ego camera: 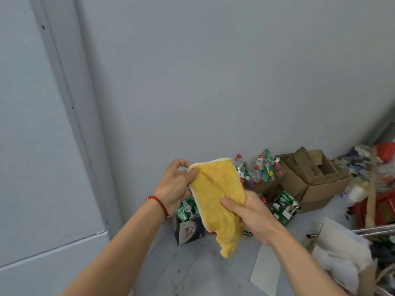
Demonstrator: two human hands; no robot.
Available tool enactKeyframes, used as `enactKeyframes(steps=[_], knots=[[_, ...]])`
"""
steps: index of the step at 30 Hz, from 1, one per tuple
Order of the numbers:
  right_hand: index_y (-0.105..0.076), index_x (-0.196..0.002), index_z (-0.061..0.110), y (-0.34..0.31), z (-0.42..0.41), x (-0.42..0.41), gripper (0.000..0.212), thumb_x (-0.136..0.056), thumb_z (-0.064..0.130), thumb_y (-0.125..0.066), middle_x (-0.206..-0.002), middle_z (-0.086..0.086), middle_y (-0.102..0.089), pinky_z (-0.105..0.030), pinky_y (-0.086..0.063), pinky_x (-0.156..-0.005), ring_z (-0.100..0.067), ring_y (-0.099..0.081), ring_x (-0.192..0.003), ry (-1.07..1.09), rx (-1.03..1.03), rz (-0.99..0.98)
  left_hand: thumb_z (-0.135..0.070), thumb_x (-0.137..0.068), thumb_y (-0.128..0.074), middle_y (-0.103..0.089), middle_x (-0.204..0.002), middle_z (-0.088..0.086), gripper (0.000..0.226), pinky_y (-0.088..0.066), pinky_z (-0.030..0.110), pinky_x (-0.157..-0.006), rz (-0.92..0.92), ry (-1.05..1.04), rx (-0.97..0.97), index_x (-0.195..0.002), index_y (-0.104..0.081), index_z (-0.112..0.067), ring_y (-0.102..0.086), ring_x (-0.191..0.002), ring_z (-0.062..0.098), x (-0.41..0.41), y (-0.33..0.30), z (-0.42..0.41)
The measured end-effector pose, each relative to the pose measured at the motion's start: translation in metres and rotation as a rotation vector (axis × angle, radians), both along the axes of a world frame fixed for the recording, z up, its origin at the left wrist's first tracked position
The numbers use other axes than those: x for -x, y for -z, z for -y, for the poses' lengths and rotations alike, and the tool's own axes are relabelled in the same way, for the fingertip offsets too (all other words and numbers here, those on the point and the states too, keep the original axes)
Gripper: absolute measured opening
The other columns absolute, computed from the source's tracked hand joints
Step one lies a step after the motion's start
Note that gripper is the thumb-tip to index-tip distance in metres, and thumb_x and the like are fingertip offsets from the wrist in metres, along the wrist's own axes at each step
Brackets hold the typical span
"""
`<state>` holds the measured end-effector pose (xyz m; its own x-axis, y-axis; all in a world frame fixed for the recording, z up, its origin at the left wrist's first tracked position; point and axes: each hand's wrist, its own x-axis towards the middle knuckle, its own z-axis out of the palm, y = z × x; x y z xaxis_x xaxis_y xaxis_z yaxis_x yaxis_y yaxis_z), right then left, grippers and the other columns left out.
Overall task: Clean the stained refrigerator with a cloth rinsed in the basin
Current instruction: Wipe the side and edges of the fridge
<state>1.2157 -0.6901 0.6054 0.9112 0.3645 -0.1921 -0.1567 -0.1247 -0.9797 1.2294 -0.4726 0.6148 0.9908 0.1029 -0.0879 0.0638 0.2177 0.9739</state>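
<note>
Cloth (218,197), yellow with a pale edge, held up in front of a grey wall (213,71) by both hands. Left hand (177,186) pinches the cloth's upper corner between thumb and curled fingers; a red string bracelet (159,205) circles that wrist. Right hand (250,212) grips the cloth's lower middle, thumb laid across its front, the tail hanging below. Refrigerator (42,146), pale grey, stands left of the cloth, apart from it. Behind and below the cloth, on the floor: a dark box of green cans (188,221), plastic bottles (259,169), open cardboard boxes (310,178). Right of the cloth lie white bags (337,248).
</note>
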Motion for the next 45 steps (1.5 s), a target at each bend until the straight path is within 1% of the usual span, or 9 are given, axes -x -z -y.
enactKeyframes(steps=[6, 8, 15, 24, 28, 31, 37, 41, 45], knots=[[-0.066, -0.124, 0.002, 0.022, -0.010, -0.058, 0.026, -0.103, 0.015, -0.061, -0.115, -0.015, -0.077, -0.040, -0.061, -0.088, -0.027, -0.075, -0.108, -0.048, -0.254, -0.213, -0.061, -0.097, -0.052, -0.077, -0.106, 0.008, 0.058, -0.057, 0.040, -0.089, -0.428, 0.259, 0.141, -0.116, -0.073, -0.010, -0.075, -0.096, 0.023, 0.006, 0.040, 0.023], [-0.064, -0.126, 0.001, 0.034, 0.000, -0.082, 0.025, -0.102, 0.011, -0.062, -0.117, -0.015, -0.076, -0.042, -0.060, -0.091, -0.028, -0.074, -0.110, -0.155, -0.230, -0.271, -0.052, -0.096, -0.061, -0.076, -0.114, 0.012, 0.051, -0.054, 0.051, -0.100, -0.401, 0.171, -0.039, -0.117, -0.073, -0.006, -0.072, -0.108, 0.029, 0.011, 0.055, 0.038], [-0.074, -0.113, 0.005, 0.052, 0.009, -0.149, 0.024, -0.094, 0.019, -0.076, -0.099, -0.005, -0.081, -0.031, -0.062, -0.071, -0.019, -0.079, -0.091, -0.289, 0.047, -0.102, -0.045, -0.084, -0.076, -0.075, -0.085, 0.017, 0.037, -0.058, 0.054, -0.079, -0.242, -0.496, -0.390, -0.085, -0.076, -0.007, -0.068, -0.077, 0.021, -0.013, 0.057, 0.052], [-0.059, -0.131, 0.016, 0.045, -0.015, -0.171, 0.032, -0.100, 0.013, -0.066, -0.107, -0.004, -0.079, -0.045, -0.061, -0.090, -0.021, -0.076, -0.099, -0.463, -0.152, -0.148, -0.023, -0.107, -0.050, -0.070, -0.087, 0.007, 0.025, -0.057, 0.044, -0.079, -0.271, -0.684, -0.129, -0.103, -0.068, -0.006, -0.068, -0.081, 0.021, -0.005, 0.037, 0.054], [-0.048, -0.133, 0.029, 0.043, -0.029, -0.170, 0.049, -0.095, 0.012, -0.074, -0.104, -0.011, -0.074, -0.037, -0.063, -0.072, -0.021, -0.077, -0.087, -0.482, -0.114, 0.020, -0.029, -0.098, -0.066, -0.073, -0.093, 0.011, 0.022, -0.061, 0.046, -0.082, -0.272, -0.833, -0.315, -0.110, -0.065, -0.009, -0.071, -0.083, 0.021, 0.008, 0.027, 0.048], [-0.051, -0.134, 0.037, 0.031, -0.040, -0.172, 0.055, -0.092, 0.013, -0.078, -0.107, -0.008, -0.072, -0.033, -0.062, -0.083, -0.016, -0.074, -0.095, -0.686, -0.066, 0.188, -0.032, -0.088, -0.077, -0.067, -0.082, 0.005, 0.033, -0.058, 0.029, -0.067, -0.253, -0.976, -0.449, -0.109, -0.053, -0.023, -0.065, -0.071, 0.015, 0.022, 0.008, 0.045], [-0.069, -0.098, 0.036, -0.015, -0.094, -0.162, 0.009, -0.093, 0.030, -0.075, -0.105, 0.014, -0.061, -0.017, -0.046, -0.083, 0.003, -0.059, -0.095, -0.778, 0.125, 0.755, -0.033, -0.075, -0.082, -0.070, -0.103, -0.012, 0.048, -0.056, 0.029, -0.088, -0.275, -0.762, -0.995, -0.121, -0.067, -0.040, -0.067, -0.095, 0.013, 0.063, -0.047, 0.018], [-0.065, -0.096, 0.021, -0.053, -0.128, -0.142, 0.021, -0.099, 0.042, -0.066, -0.096, 0.007, -0.070, -0.046, -0.054, -0.093, -0.013, -0.068, -0.089, -0.874, -0.020, 0.496, -0.023, -0.089, -0.069, -0.058, -0.097, -0.007, 0.006, -0.044, 0.015, -0.078, -0.262, -0.924, -1.316, -0.093, -0.071, -0.027, -0.055, -0.092, 0.008, 0.079, -0.085, -0.003], [-0.071, -0.116, 0.008, -0.089, -0.151, -0.117, 0.049, -0.096, 0.051, -0.059, -0.109, -0.013, -0.077, -0.061, -0.054, -0.098, -0.031, -0.075, -0.100, -0.876, -0.350, -0.019, -0.034, -0.088, -0.071, -0.067, -0.086, -0.001, 0.018, -0.056, 0.030, -0.074, -0.160, -1.022, -1.053, -0.080, -0.069, -0.018, -0.064, -0.081, 0.015, 0.086, -0.120, -0.033]])
